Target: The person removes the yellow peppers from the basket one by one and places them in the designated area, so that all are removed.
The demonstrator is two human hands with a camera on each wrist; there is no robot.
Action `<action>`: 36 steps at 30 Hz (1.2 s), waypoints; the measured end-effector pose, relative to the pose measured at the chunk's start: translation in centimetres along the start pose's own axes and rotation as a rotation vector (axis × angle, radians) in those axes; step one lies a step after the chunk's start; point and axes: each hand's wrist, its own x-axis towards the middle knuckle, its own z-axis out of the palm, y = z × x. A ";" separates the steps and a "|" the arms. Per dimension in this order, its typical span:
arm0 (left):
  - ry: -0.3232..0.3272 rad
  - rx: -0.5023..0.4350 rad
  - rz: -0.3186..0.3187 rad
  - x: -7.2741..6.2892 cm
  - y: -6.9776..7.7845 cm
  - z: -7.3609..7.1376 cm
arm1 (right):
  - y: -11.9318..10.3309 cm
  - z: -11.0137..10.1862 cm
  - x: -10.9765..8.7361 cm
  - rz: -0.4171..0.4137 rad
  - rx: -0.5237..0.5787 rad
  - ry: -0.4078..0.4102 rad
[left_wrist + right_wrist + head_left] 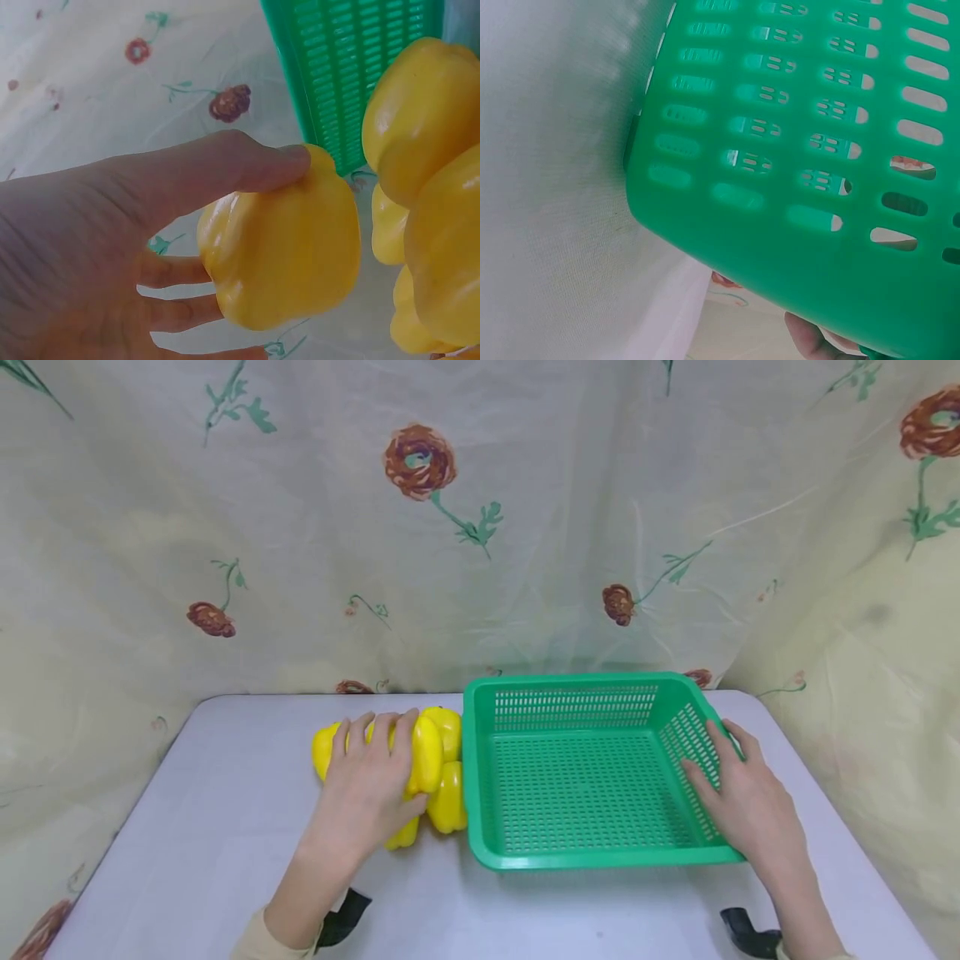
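Note:
In the head view my left hand [365, 797] reaches over a cluster of yellow bell peppers on the left of the table. It grips one yellow bell pepper [289, 247], thumb on one side and fingers behind, as the left wrist view shows. Other bell peppers [448, 797] lie close by, against the basket's left side. My right hand [756, 814] holds the right rim of a green plastic basket [570, 862], with the thumb on the inner side. In the right wrist view the slotted basket wall [780, 255] hides most of that hand; a fingertip [806, 336] shows beneath.
A white-covered table [225, 793] carries everything. Behind it and at the right hangs a pale flowered curtain [540, 543]. The basket's bottom shows bare through its interior. Black straps [345, 918] sit near both wrists.

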 end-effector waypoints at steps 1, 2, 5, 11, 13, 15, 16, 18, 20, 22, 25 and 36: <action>-0.007 -0.001 -0.004 -0.1 -0.1 -0.1 | 0.0 0.0 0.0 0.000 0.001 0.001; -0.015 -0.005 -0.010 -0.2 -0.2 -0.1 | 0.1 0.0 0.0 0.001 0.001 0.001; -0.061 -0.018 -0.047 -0.4 -0.7 -0.3 | 0.1 0.0 0.0 0.002 0.004 0.000; -0.134 -0.024 -0.112 -1.0 -2.5 -1.2 | 0.1 0.0 0.1 0.002 0.004 -0.001; -0.145 -0.018 -0.124 -1.3 -3.1 -1.5 | 0.1 0.0 0.1 0.001 0.005 0.000; -0.158 -0.014 -0.138 -1.6 -3.8 -1.7 | 0.1 0.0 0.0 0.000 0.006 -0.001; -0.161 -0.012 -0.144 -1.7 -4.1 -1.8 | 0.1 0.0 0.0 -0.001 0.006 -0.001; -0.160 -0.009 -0.153 -2.1 -4.8 -1.8 | 0.1 0.0 0.0 -0.003 0.007 -0.001; -0.157 -0.001 -0.155 -2.5 -5.3 -1.8 | 0.1 0.0 0.0 -0.004 0.006 0.001; -0.150 0.015 -0.145 -2.9 -5.8 -1.8 | 0.1 0.0 0.0 -0.005 0.005 0.004; -0.164 0.046 -0.124 -3.6 -6.2 -1.5 | 0.1 0.1 0.0 -0.005 0.003 0.005; -0.244 0.048 -0.131 -4.9 -6.6 -0.4 | 0.0 0.0 0.0 -0.004 0.001 0.006</action>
